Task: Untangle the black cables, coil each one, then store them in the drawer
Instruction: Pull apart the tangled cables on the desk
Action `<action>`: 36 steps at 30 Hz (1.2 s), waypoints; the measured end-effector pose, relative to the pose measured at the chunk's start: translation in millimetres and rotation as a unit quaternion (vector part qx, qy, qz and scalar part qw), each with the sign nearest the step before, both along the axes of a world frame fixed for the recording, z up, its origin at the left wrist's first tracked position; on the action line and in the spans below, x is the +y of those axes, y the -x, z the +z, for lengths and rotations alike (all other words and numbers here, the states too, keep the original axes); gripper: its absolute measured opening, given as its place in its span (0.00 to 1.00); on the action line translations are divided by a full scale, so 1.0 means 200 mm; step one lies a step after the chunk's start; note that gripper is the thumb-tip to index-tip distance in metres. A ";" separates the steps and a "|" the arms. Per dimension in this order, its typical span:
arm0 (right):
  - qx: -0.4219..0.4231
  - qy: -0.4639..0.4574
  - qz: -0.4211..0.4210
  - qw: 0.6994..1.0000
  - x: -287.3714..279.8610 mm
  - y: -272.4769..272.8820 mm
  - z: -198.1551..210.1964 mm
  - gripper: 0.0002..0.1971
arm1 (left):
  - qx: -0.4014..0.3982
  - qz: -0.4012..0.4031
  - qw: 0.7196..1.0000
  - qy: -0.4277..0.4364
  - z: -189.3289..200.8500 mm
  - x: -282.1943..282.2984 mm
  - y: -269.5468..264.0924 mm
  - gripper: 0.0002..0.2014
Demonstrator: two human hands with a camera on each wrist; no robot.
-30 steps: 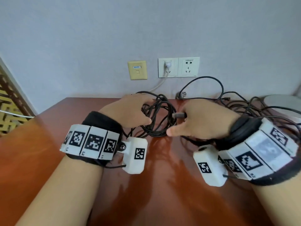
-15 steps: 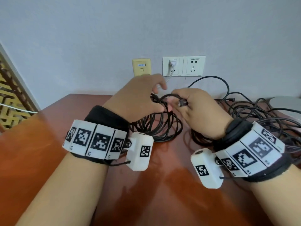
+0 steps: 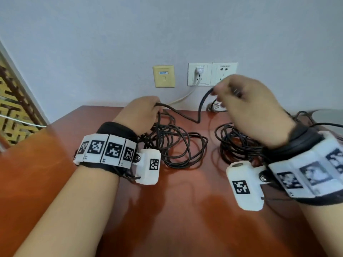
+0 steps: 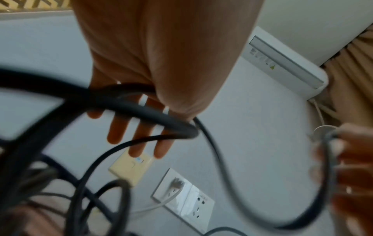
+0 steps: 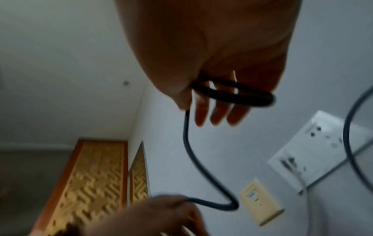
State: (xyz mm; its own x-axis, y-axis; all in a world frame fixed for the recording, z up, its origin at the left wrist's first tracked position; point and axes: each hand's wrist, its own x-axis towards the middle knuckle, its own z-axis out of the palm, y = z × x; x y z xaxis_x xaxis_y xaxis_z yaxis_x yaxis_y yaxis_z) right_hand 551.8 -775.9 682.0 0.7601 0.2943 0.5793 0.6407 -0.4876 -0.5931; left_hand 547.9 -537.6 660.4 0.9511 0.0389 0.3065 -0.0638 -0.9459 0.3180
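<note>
Black cable loops lie on the red-brown table under my left hand, which pinches a few strands between thumb and fingers. One strand runs from it in a V up to my right hand, raised in front of the wall sockets. The right hand pinches a short loop of the cable's end between thumb and fingers. A second heap of black cable lies on the table under my right wrist. No drawer is in view.
Behind the table are a double white wall socket with a white plug and cord, and a yellow data plate. A gold lattice screen stands at the left. More black cable trails off at the right edge.
The hands have moved apart. My right hand rose and went right with the cable's end, drawing a strand out. My left hand dropped lower and left, and the loops now rest on the table.
</note>
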 end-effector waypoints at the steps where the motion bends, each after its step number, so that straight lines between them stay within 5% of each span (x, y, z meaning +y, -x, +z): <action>1: -0.018 0.088 -0.019 0.996 0.01 0.00 -0.03 0.07 | -0.006 -0.003 1.000 -0.005 0.02 -0.01 0.01 0.12; 3: -0.051 0.180 -0.022 0.982 0.05 0.01 -0.08 0.10 | -0.015 -0.022 1.000 -0.006 0.06 -0.05 0.03 0.12; 8: 0.003 0.141 0.024 0.990 0.15 0.09 -0.11 0.31 | -0.041 -0.087 0.995 0.010 0.12 -0.23 0.10 0.12; 13: 0.100 0.015 0.066 0.993 0.13 0.06 -0.07 0.11 | -0.039 -0.047 0.998 0.014 0.12 -0.17 0.10 0.13; 17: 0.198 -0.139 0.102 0.965 0.12 0.02 -0.06 0.14 | -0.042 -0.005 0.996 0.081 0.14 -0.08 0.11 0.13; 20: 0.064 0.003 0.060 0.996 0.10 0.00 -0.08 0.07 | -0.025 -0.023 0.984 0.175 0.16 -0.10 0.12 0.11; 24: -0.086 0.055 0.057 0.993 0.12 0.03 -0.12 0.11 | -0.011 -0.107 0.974 0.198 0.19 -0.16 0.16 0.08; 27: -0.071 0.079 0.085 0.991 0.13 0.02 -0.14 0.26 | 0.022 -0.164 0.982 0.092 0.19 -0.22 0.19 0.09; 30: -0.122 0.094 0.051 0.987 0.14 0.00 -0.16 0.03 | 0.011 -0.182 0.980 0.076 0.20 -0.24 0.21 0.06; 36: -0.059 -0.061 -0.098 0.991 0.08 -0.11 -0.14 0.09 | 0.101 -0.134 0.985 0.048 0.20 -0.13 0.21 0.14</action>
State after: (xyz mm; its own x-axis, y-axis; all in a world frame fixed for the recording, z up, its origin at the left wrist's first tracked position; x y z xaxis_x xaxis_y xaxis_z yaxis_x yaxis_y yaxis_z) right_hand 573.6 -760.0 655.0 0.7202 0.0690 0.6904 0.6094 -0.5385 -0.5819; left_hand 505.9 -563.2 701.4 0.9724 -0.2016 0.1174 -0.2329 -0.8692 0.4363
